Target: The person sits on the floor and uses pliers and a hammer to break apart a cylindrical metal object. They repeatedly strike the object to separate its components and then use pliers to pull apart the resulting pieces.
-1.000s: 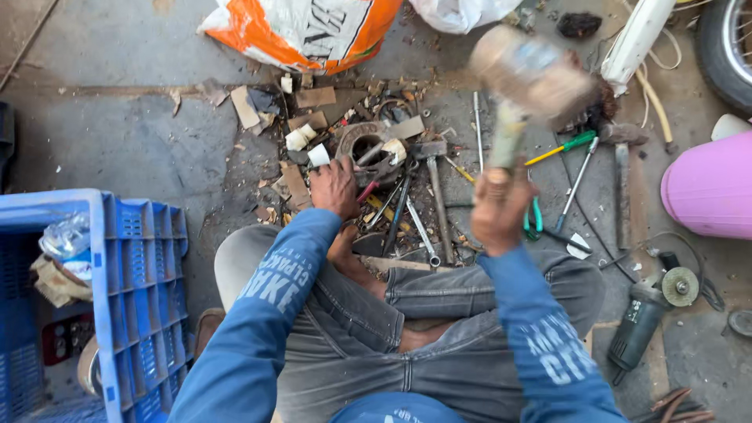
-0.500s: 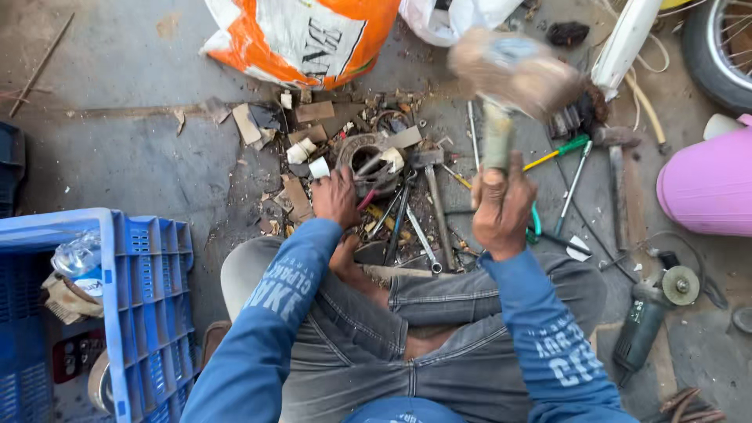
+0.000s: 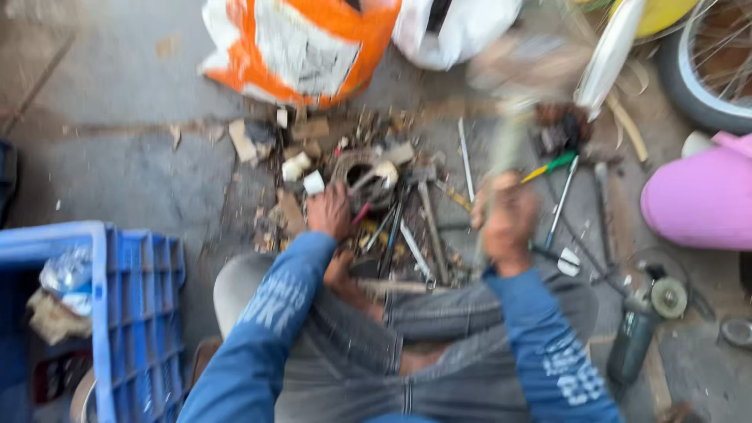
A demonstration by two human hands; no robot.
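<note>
Over the floor (image 3: 117,172) scrap, my right hand (image 3: 507,223) grips a blurred hammer (image 3: 517,86) low on its handle; head-heavy, I judge. Left hand (image 3: 329,210) pins a stiff metal ring (image 3: 356,168).

The hammer (image 3: 526,74) has swung higher and blurs — the right hand (image 3: 507,219) has barely shifted.

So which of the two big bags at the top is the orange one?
The left bag, orange with white patches, straight above the left hand. The bag beside it, further right, is plain white.
</note>
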